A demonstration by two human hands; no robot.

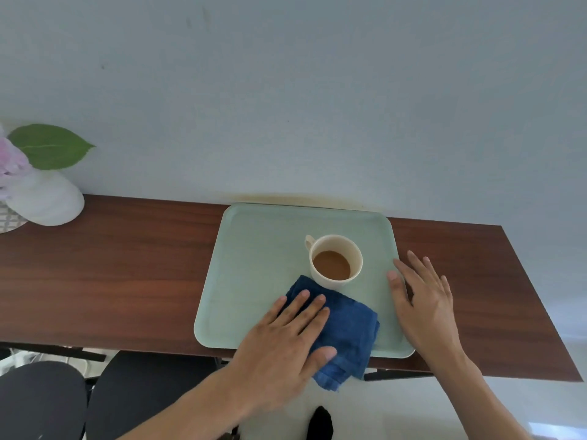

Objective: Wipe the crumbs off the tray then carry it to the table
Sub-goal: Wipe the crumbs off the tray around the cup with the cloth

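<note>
Left hand (286,338) flat, fingers straight, pressing blue cloth (346,331) at 6 o'clock of pale green tray (254,265). Right hand (422,300) open, resting on tray edge at 3 o'clock. Cup (336,260) just beyond cloth, at 12 o'clock from it. Tray lying on wooden shelf (111,268).

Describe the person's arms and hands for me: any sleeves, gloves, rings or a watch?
Both forearms are bare as far as the picture shows; no sleeve reaches into view. The left hand and the right hand wear no gloves, and no rings, watch or wristband show. Fingernails look short and unpainted.
</note>
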